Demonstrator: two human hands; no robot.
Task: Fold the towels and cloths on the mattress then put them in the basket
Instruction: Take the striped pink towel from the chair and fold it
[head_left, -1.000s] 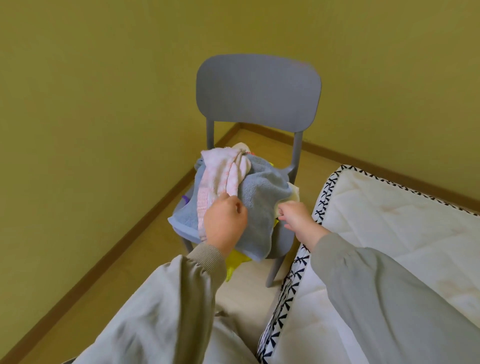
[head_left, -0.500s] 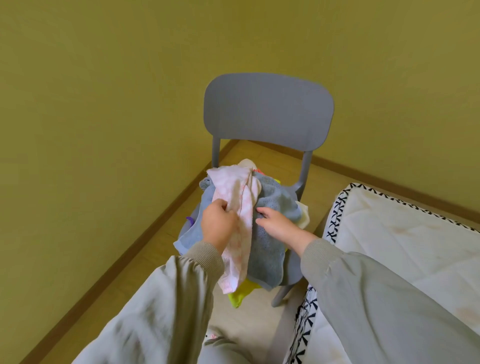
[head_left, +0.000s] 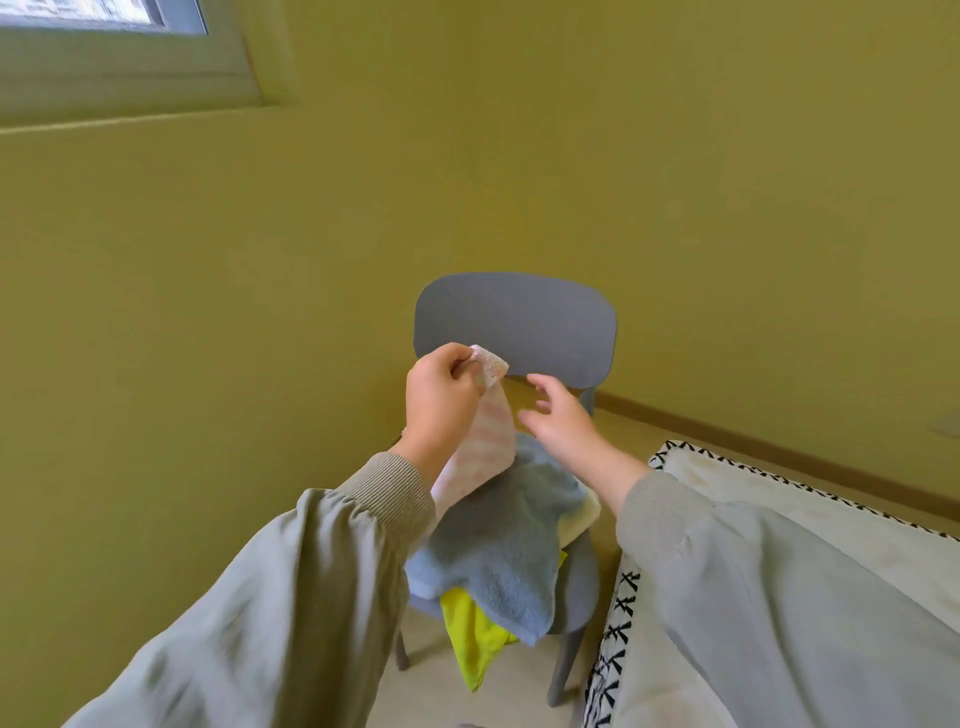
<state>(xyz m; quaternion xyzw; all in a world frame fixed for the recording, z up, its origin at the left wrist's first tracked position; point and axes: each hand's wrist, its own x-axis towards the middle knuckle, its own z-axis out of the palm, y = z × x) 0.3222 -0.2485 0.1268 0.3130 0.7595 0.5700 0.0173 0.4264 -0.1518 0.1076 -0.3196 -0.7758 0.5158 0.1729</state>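
Note:
My left hand (head_left: 439, 400) pinches the top corner of a pink-and-white striped cloth (head_left: 485, 441) and holds it up in front of the chair back, so the cloth hangs down. Just to the right of the cloth, my right hand (head_left: 558, 421) is open with its fingers spread, touching nothing. Below them a blue towel (head_left: 498, 545) lies heaped on the seat, over a yellow-green cloth (head_left: 472, 639) that hangs off the front edge, and a cream cloth (head_left: 582, 517) peeks out at its right. The white mattress (head_left: 779, 514) with a black-and-white patterned edge lies to the right.
The pile sits on a grey chair (head_left: 519, 325) standing in the corner of olive-yellow walls. A window frame (head_left: 119, 57) shows at the top left. A brown skirting board (head_left: 753, 441) runs along the floor behind the mattress. No basket is in view.
My left hand has lifted the pink striped cloth up off the pile to chair-back height. My right hand has left the blue towel and risen beside the cloth. The view has tilted upward.

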